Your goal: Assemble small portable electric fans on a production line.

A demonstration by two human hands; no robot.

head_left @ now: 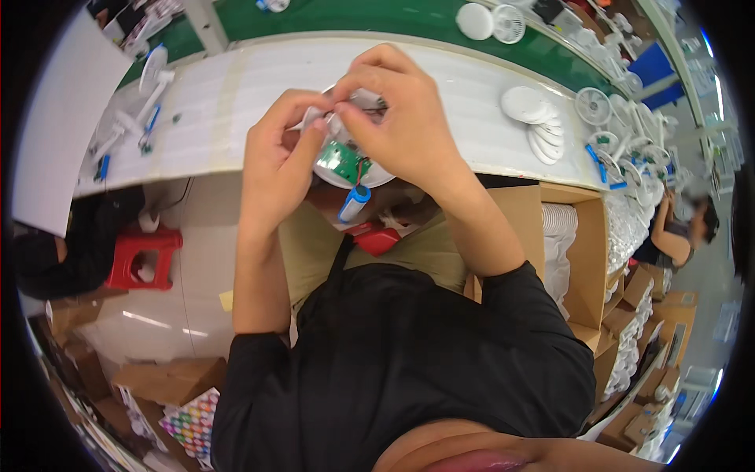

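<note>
Above the near edge of the table, both hands meet over a round white plastic housing (376, 176). A green circuit board (340, 160) sits in it, and a blue cylindrical battery (355, 203) hangs off its near side on thin wires. My left hand (275, 153) is closed, thumb and fingers pinching a small white plastic part (313, 118) at the housing's far left. My right hand (409, 118) arches over the housing, its thumb and forefinger pinched together beside the left fingertips. What the right fingers hold is hidden. Dark wires show under the right palm.
White discs (535, 118) lie fanned out on the right of the table. Fan parts with blue batteries (598, 161) crowd the right end; more fan parts (118, 134) lie left. A green conveyor belt (314, 17) runs behind. A cardboard box (586, 259) stands right, a red stool (145, 256) left.
</note>
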